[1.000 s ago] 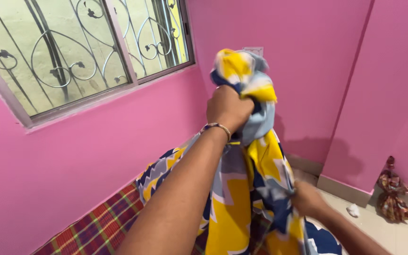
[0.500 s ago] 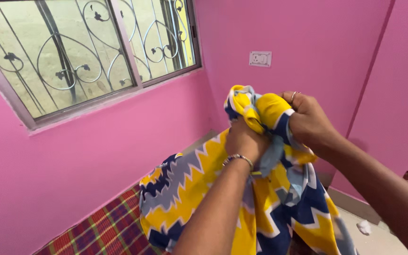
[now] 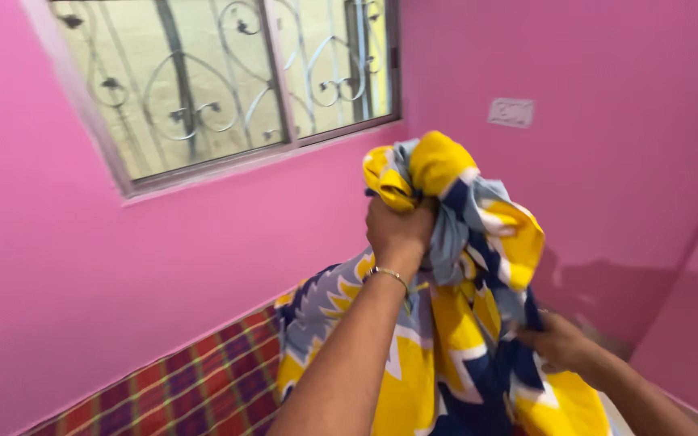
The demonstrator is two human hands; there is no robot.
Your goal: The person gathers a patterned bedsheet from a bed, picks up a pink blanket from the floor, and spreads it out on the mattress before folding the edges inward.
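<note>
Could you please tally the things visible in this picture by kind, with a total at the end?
Hands: 2, the left hand gripping the bunched top, the right hand lower down
Patterned yellow, navy and grey cloth: 1
Bracelet on the left wrist: 1
Plaid red mat: 1
Window with metal grille: 1
Wall socket plate: 1
Total: 7

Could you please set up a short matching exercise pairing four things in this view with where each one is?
Things:
1. left hand
2. right hand
3. window
4. plaid mattress

Places:
A. low on the cloth, gripping its side
B. upper left, in the pink wall
C. raised, clutching the bunched top of the zigzag cloth
D. bottom left, along the wall

Pairs: 1-C, 2-A, 3-B, 4-D
</note>
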